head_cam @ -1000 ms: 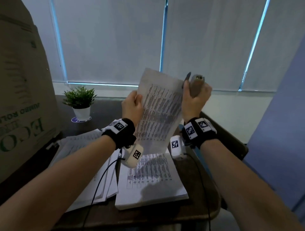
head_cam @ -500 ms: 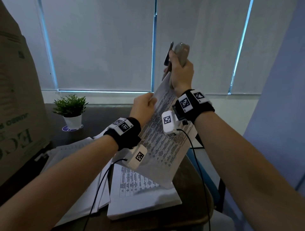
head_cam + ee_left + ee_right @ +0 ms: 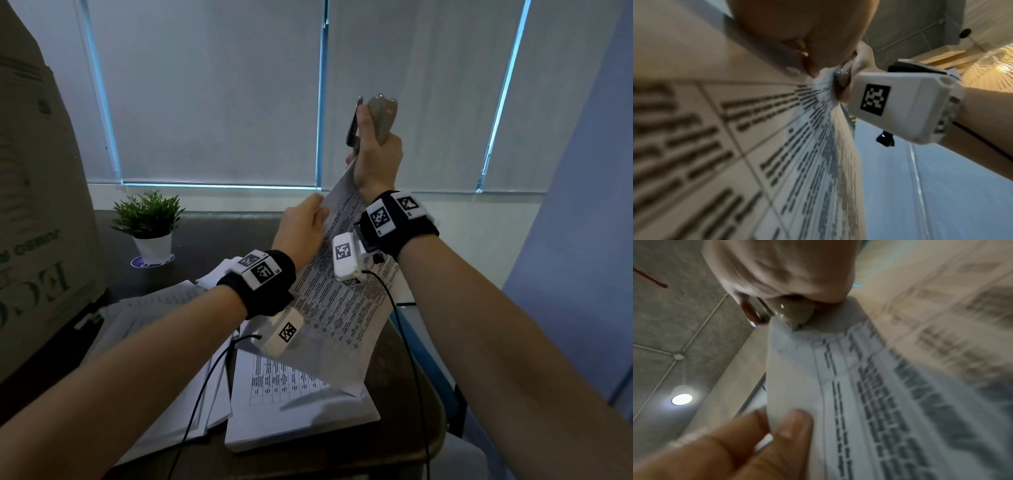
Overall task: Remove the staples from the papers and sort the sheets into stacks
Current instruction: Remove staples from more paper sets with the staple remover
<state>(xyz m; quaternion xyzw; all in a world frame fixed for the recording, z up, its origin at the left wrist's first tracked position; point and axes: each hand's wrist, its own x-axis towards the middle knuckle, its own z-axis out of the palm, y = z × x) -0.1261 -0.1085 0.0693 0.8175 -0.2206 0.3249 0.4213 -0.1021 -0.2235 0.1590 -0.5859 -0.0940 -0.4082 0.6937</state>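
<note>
We have the stapled sheets (image 3: pixel 337 301) up in the air over the table (image 3: pixel 394 448), above the printed stack (image 3: pixel 301 411). Our right hand (image 3: pixel 376 161) is fisted round the staple remover (image 3: pixel 380 118), biting the top corner; our left hand (image 3: pixel 301 226) pinches the paper's edge between thumb and fingers (image 3: pixel 793 426) just below. To do this well, we keep the left pinch close to the corner and pull straight away, or the corner probably tears. Compared with a second ago, the right hand has climbed higher and the sheets now slant, stretched taut between the hands.

right hand (image 3: pixel 376 154) raised stapler (image 3: pixel 382 116) higher.
</note>
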